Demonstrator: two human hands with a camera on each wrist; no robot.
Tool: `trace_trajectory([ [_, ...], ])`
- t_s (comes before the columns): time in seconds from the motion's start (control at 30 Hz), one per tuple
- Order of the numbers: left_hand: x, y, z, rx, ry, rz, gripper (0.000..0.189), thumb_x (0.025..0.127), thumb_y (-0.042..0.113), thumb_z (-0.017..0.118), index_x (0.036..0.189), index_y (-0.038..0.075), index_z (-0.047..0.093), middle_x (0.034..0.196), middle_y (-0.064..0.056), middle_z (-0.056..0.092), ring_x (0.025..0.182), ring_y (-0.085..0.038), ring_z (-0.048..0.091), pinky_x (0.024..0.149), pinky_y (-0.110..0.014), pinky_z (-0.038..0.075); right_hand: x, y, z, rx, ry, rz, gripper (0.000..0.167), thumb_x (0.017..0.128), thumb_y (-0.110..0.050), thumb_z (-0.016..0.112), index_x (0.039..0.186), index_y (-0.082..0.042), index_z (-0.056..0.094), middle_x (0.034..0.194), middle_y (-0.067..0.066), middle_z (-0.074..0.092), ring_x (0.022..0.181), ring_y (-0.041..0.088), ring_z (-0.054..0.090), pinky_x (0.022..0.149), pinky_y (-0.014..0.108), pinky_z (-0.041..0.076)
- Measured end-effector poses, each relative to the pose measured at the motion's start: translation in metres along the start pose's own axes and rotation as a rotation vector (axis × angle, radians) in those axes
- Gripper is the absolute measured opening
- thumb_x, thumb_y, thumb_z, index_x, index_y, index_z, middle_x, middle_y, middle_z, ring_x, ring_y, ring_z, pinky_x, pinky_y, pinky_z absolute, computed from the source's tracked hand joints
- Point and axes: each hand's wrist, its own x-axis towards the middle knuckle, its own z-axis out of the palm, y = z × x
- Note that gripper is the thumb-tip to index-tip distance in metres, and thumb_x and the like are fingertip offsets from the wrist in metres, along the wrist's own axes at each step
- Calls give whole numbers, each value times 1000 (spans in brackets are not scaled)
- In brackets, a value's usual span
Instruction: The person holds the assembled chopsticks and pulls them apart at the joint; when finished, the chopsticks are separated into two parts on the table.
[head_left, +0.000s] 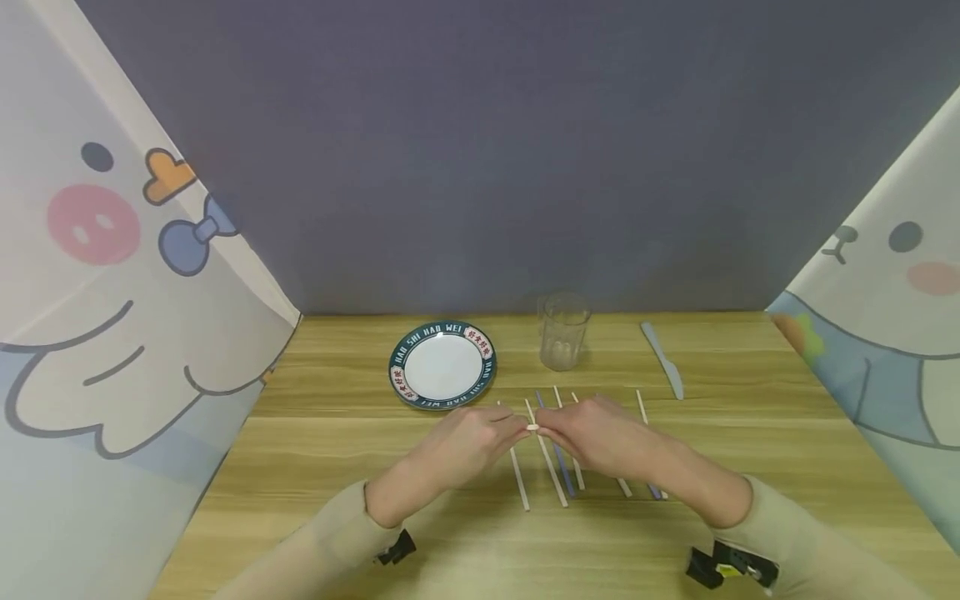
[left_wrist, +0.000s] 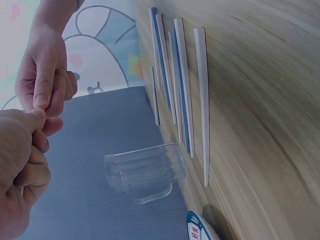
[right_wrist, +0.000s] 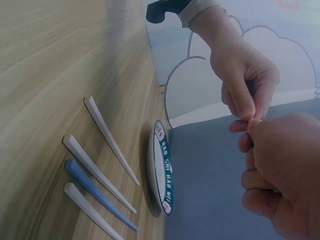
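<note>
In the head view my left hand (head_left: 476, 437) and right hand (head_left: 592, 433) meet above a row of chopsticks. Between the fingertips they pinch a small white piece (head_left: 532, 427), mostly hidden by thumbs and fingers; I cannot tell its kind. Both wrist views show the left hand (left_wrist: 17, 165) and right hand (right_wrist: 285, 170) thumb to thumb, raised off the tabletop, with the other fingers curled. Beneath them lie several white chopsticks (head_left: 551, 465) and two blue chopsticks (head_left: 561, 467), spread roughly side by side. The forearms and hands cover parts of some.
Behind the left hand is a green-rimmed plate (head_left: 442, 367) with a white middle. A clear handled mug (head_left: 562, 333) stands near the back edge of the wooden table (head_left: 315, 467). Farther right lies a pale blue knife (head_left: 663, 362). A dark back panel (head_left: 480, 167) rises behind the table.
</note>
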Motion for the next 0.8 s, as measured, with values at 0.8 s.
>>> trace_trajectory([
  [0.8, 1, 1, 0, -30, 23, -30, 9, 97, 15, 76, 102, 8, 79, 84, 2, 74, 70, -6, 71, 67, -12, 58, 0, 2, -6, 0, -22, 17, 18, 109, -20, 61, 91, -20, 61, 64, -15, 52, 57, -5, 40, 53, 13, 38],
])
